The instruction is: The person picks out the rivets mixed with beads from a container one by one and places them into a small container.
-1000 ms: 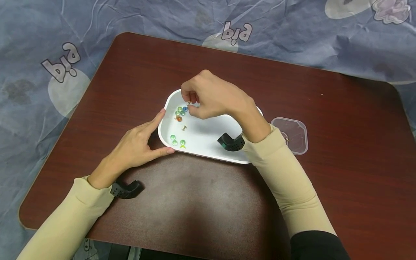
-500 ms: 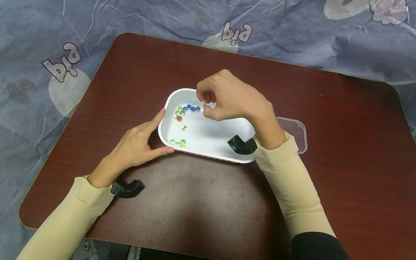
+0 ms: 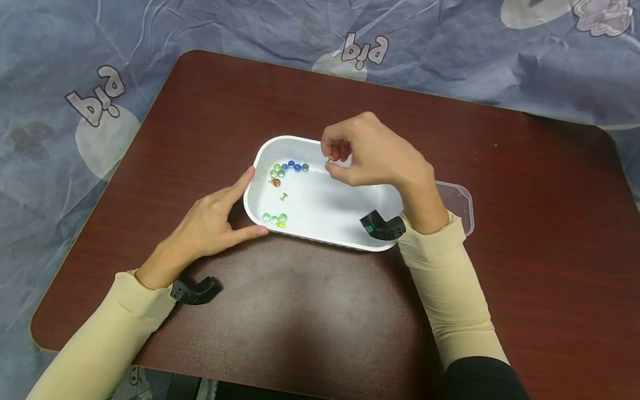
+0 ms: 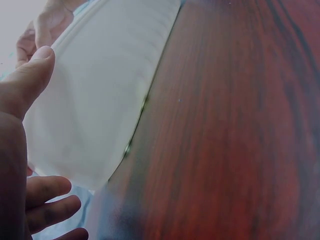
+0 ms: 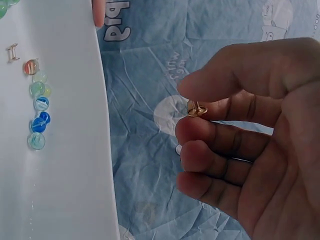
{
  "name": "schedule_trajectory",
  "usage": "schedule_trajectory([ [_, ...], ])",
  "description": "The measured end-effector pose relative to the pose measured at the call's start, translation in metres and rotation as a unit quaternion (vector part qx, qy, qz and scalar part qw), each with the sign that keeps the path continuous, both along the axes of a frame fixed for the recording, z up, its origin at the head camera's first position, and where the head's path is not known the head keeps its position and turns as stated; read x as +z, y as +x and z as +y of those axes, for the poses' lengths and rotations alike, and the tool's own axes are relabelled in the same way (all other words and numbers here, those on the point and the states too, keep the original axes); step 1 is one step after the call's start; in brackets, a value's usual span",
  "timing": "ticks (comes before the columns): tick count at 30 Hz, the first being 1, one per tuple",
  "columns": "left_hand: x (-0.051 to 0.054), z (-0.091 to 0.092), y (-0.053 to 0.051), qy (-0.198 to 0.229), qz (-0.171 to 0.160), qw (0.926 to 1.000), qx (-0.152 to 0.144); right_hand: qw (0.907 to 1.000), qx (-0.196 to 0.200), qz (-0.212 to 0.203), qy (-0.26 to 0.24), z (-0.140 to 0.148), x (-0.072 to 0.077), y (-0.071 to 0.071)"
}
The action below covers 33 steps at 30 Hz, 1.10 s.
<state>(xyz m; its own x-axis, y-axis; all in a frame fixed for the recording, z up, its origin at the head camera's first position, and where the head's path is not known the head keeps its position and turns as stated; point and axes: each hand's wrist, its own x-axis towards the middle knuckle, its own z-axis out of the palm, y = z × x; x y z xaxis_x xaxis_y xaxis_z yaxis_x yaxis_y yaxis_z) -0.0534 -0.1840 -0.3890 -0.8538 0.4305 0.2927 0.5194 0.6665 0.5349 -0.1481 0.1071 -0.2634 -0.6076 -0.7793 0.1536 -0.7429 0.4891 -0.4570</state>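
Observation:
In the head view my right hand is over the far side of a white tray. Thumb and fingertips pinch a small gold spool-shaped metal piece with flat round ends. My left hand rests at the tray's left end, straight fingers and thumb touching the rim. Inside the tray, a row of glass marbles, including a blue marble, lies toward the far left, beside an orange marble. Another gold piece lies alone. Green marbles cluster at the near left corner.
A clear plastic box stands right of the tray, partly hidden by my right forearm. Everything sits on a dark red-brown table. Blue printed cloth lies beyond the table's edge. A black wrist device overhangs the tray.
My right hand has moved to the right over the tray with the gold piece pinched, uncovering more blue and green marbles. Near-corner green marbles shifted slightly. The left hand has stayed put.

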Motion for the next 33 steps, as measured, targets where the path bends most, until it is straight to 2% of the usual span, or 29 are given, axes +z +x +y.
schedule_trajectory([
  [9,0.0,0.001,0.0,0.002,0.008,1.0,-0.002,0.999,-0.037,0.022,-0.011,0.018,0.001,0.0],
  [20,0.001,0.0,0.0,0.0,0.004,1.0,0.001,0.9985,-0.036,0.038,-0.014,0.032,0.003,-0.001],
  [33,-0.001,0.0,0.0,0.005,0.007,1.0,-0.002,0.9957,-0.063,0.065,-0.02,0.058,0.008,0.002],
])
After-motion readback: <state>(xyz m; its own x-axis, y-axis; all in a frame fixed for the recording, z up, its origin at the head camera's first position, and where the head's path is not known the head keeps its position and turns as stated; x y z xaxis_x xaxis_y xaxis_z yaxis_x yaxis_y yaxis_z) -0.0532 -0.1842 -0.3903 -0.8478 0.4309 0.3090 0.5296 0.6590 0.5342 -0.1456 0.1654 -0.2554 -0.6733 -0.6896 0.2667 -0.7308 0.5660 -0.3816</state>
